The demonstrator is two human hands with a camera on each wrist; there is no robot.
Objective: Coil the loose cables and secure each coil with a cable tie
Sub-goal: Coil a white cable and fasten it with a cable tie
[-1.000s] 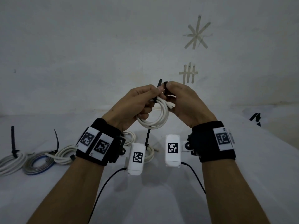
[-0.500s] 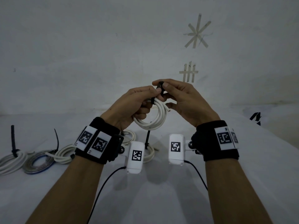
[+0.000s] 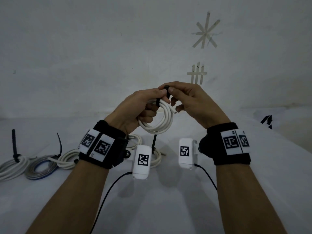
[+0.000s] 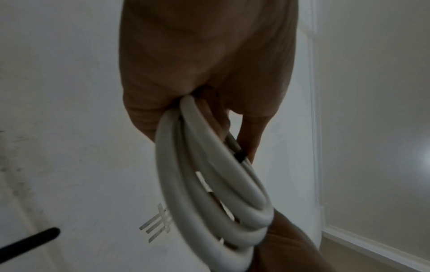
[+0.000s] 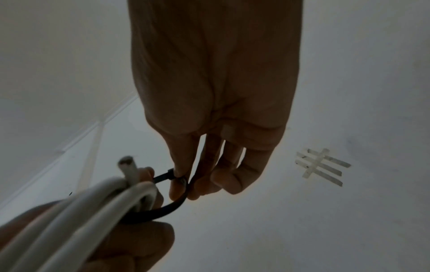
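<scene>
Centre of the head view, both hands are raised above the white table [image 3: 168, 200] and working on one white cable coil [image 3: 158, 121]. The left hand [image 3: 135, 108] has its fingers curled round the upper left part of the coil, so the loops hang below the knuckles; from the left wrist view the same coil [image 4: 209, 184] drops out of the fist toward the lower centre of the frame. The right hand [image 3: 190, 102] pinches a black cable tie [image 3: 166, 92] at the top of the coil, thumb and forefinger closed on it, right against the left hand's fingertips. The right wrist view shows it best: the cable tie [image 5: 172, 195] curves in a loop round the bundled white strands, and the cable's cut end [image 5: 129, 165] pokes up just beside it. Down at the lower left of the head view, tied coils lie in a row on the table: a white one [image 3: 11, 168] with its black tie sticking upright, a grey-blue one [image 3: 40, 168] touching it, another white one [image 3: 67, 159], and one more [image 3: 156, 157] partly hidden behind the left wrist camera. Tape marks [image 3: 196, 75] sit on the wall, upper right.
</scene>
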